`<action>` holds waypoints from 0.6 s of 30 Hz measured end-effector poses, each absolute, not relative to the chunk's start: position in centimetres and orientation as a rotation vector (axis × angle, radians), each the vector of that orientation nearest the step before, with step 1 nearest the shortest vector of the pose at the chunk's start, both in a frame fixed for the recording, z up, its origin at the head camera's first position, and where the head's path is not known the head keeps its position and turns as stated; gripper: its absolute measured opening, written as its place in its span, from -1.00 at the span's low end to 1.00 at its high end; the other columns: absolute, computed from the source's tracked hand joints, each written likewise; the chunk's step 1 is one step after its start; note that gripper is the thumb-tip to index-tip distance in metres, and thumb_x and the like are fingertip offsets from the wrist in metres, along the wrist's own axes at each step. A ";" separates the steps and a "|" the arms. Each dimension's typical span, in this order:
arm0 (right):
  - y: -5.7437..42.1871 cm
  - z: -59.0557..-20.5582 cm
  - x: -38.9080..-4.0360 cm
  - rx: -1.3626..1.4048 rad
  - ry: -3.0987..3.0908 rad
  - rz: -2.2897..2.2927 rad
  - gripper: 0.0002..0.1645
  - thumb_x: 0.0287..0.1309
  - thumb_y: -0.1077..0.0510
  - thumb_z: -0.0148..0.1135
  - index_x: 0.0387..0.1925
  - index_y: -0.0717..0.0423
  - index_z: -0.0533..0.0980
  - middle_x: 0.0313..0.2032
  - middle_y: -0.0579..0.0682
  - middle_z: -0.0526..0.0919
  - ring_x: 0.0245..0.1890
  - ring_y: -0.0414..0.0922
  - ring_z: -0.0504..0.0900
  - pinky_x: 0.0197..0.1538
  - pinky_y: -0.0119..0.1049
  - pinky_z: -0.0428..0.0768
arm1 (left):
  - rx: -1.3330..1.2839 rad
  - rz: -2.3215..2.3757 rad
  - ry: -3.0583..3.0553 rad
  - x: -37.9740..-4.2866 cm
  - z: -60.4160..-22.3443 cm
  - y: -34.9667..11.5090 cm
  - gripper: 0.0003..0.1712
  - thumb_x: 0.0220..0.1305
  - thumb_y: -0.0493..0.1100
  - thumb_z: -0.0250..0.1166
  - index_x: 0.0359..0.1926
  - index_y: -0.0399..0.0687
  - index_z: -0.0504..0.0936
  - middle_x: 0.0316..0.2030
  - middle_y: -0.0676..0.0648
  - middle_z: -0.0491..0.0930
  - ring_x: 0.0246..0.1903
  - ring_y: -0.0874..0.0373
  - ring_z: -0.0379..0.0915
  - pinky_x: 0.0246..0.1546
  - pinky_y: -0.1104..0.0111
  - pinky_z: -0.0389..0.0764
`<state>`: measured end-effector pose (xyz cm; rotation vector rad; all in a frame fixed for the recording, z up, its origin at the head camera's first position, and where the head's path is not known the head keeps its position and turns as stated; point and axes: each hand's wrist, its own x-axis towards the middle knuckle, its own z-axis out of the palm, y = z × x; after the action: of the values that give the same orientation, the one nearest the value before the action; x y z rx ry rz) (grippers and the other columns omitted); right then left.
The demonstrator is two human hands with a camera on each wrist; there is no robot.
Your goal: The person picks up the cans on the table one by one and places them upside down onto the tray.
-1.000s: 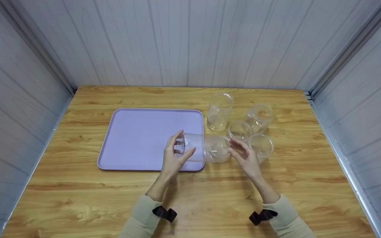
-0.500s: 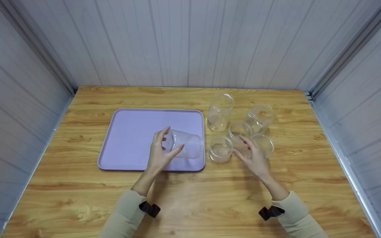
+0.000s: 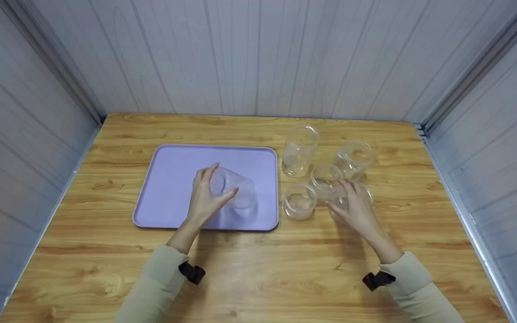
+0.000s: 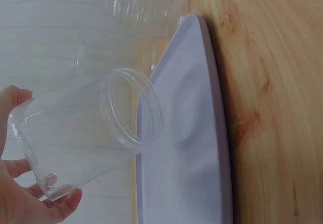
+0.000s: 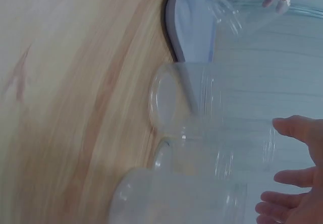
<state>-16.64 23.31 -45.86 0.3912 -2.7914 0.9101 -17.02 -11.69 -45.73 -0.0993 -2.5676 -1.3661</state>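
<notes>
Gripping a clear jar [image 3: 240, 186] by its base, my left fingers [image 3: 227, 196] leave its mouth free, tilted down over the purple tray [image 3: 168, 179]. My right fingers [image 5: 298, 177] spread wide, holding nothing I can make out, beside an upright jar [image 5: 176, 201]. Other jars [image 3: 300, 202] cluster leftward and beyond them, seemingly for easy reach. Below is the wood-grained table [image 3: 263, 278]; farther off, pale panelled walls [image 3: 258, 58].

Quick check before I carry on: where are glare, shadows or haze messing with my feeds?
Head: pale glare and soft shadows on the tabletop; left wrist: bright glints on the rim of the held cup, with soft shadows on the tray; right wrist: a hazy picture, where the clear cups fade into the pale wall.
</notes>
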 end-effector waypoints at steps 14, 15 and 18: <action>24.7 -45.5 -17.7 0.353 -2.930 0.716 -0.08 -0.18 0.02 0.38 0.18 0.31 0.19 0.14 0.38 0.16 0.11 0.30 0.12 0.05 0.23 0.02 | -0.047 -1.108 -2.726 -19.1 -44.3 -13.7 -0.11 -0.13 0.06 0.36 0.22 -0.21 0.25 0.01 -0.29 0.26 -0.05 -0.14 0.19 -0.15 0.06 0.36; 24.8 -45.4 -17.8 0.348 -2.948 0.697 -0.07 -0.18 0.01 0.38 0.19 0.31 0.19 0.15 0.38 0.15 0.11 0.31 0.12 0.04 0.23 0.02 | -0.045 -1.087 -2.739 -19.3 -44.1 -13.9 -0.10 -0.13 0.06 0.36 0.22 -0.21 0.25 0.01 -0.29 0.26 -0.05 -0.14 0.19 -0.15 0.06 0.36; 25.0 -45.4 -18.1 0.336 -2.989 0.660 -0.05 -0.19 -0.01 0.38 0.20 0.29 0.17 0.17 0.38 0.10 0.11 0.33 0.11 0.00 0.22 0.04 | -0.035 -1.032 -2.771 -19.7 -43.7 -14.4 -0.10 -0.13 0.06 0.35 0.22 -0.21 0.24 0.01 -0.29 0.26 -0.07 -0.14 0.20 -0.17 0.07 0.36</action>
<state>-18.14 24.98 -45.40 0.3358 -2.9889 0.6596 -19.73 -14.41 -43.74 -0.0352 -2.7712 -1.0325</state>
